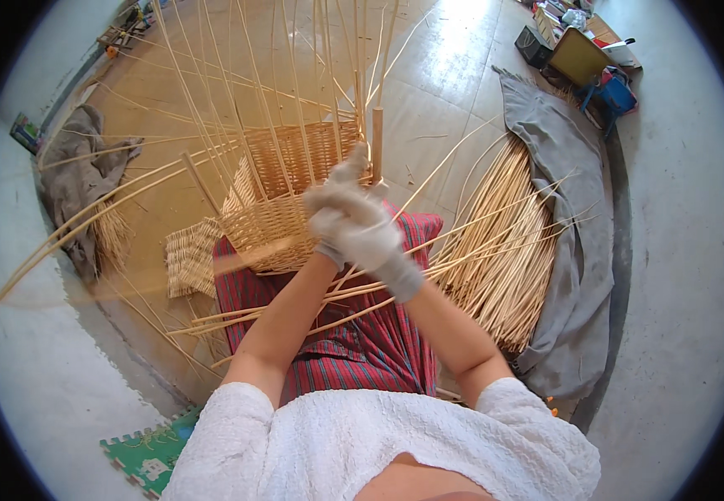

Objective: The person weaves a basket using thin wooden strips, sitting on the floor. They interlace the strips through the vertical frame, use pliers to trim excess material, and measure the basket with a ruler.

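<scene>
Both my hands wear pale gloves and overlap at the near right corner of a partly woven wicker basket (282, 154). My left hand (341, 188) reaches up along the corner where the stakes stand; motion smears its fingers, so their grip is unclear. Across it lies my right hand (366, 234), its fingers curled closed around a wicker rod (253, 255) that streaks off to the left in a blur. Tall upright stakes (295, 92) rise from the woven walls. The basket sits tilted over a red striped cloth (337, 367) on my lap.
At the right, a thick bundle of wicker rods (504, 259) lies partly under a grey cloth (579, 326). Loose rods (362, 292) cross my lap beneath my forearms. Another grey cloth (86, 167) is at the left. Cluttered boxes (579, 54) and a blue stool (616, 92) stand far right.
</scene>
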Demonstrator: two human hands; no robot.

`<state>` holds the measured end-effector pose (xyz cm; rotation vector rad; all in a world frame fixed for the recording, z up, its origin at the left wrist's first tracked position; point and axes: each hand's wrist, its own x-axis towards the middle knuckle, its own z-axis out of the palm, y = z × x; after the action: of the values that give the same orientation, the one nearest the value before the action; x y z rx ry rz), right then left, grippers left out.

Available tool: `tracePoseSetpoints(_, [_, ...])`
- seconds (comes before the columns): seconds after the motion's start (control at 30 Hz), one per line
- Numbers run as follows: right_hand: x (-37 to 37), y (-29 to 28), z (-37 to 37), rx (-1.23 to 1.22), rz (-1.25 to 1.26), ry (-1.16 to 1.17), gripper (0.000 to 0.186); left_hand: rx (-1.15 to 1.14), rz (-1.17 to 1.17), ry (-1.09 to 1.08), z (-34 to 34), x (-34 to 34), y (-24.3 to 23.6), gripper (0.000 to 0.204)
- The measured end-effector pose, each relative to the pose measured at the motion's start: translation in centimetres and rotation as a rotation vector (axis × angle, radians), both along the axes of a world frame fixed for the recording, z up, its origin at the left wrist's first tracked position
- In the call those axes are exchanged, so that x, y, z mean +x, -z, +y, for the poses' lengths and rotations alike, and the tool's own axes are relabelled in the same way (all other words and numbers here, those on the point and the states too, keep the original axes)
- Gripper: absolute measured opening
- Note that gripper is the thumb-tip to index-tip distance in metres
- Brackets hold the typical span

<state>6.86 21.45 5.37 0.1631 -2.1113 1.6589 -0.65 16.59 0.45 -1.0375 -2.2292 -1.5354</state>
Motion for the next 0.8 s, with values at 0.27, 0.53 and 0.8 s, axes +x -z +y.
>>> tracePoseSetpoints(0.27, [-3.1,-1.9,10.0,0.397,-0.589,0.193,0.074,0.809,-0.9,0.339,-8.7,-5.0,-0.6,0.021])
tracePoseSetpoints(0.53, [-5.4,2.9,5.2,0.424,-0.293,0.742,0.042,-0.042,-0.148,0.194,2.6,-8.4,-13.9,0.037])
tracePoseSetpoints(0.8, [-6.9,6.5,9.0,0.382,-0.156,0.724,0.042,0.003,-0.033,0.258,-3.7,-1.7,-9.6,0.053])
